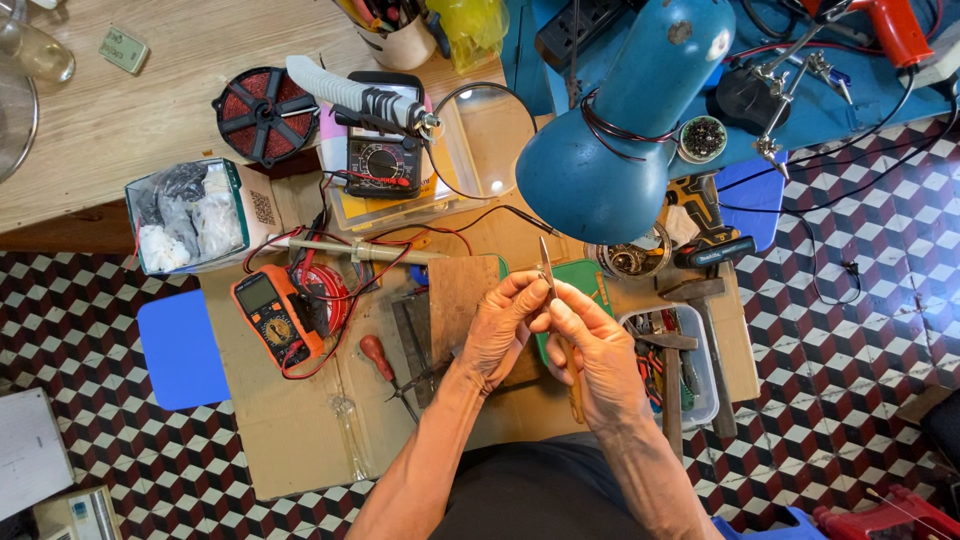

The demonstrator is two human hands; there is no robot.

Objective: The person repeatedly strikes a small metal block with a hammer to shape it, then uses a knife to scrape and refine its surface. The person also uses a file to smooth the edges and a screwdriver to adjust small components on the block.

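Observation:
My left hand (pixel 497 330) and my right hand (pixel 597 355) meet above the cardboard-covered work surface (pixel 290 420). Both pinch a thin metal tool (pixel 546 262), like tweezers, whose point sticks up past the fingertips. A wooden handle (pixel 575 395) shows under my right palm; whether that hand grips it I cannot tell. Beneath the hands lie a green circuit board (pixel 585 280) and a small wooden block (pixel 462 300).
An orange multimeter (pixel 275 318) with red leads and a red-handled screwdriver (pixel 385 365) lie left. A blue desk lamp (pixel 630 110), a magnifier (pixel 485 140) and a black meter (pixel 385 160) stand behind. Hammers (pixel 705 340) and a tool tray (pixel 690 375) sit right.

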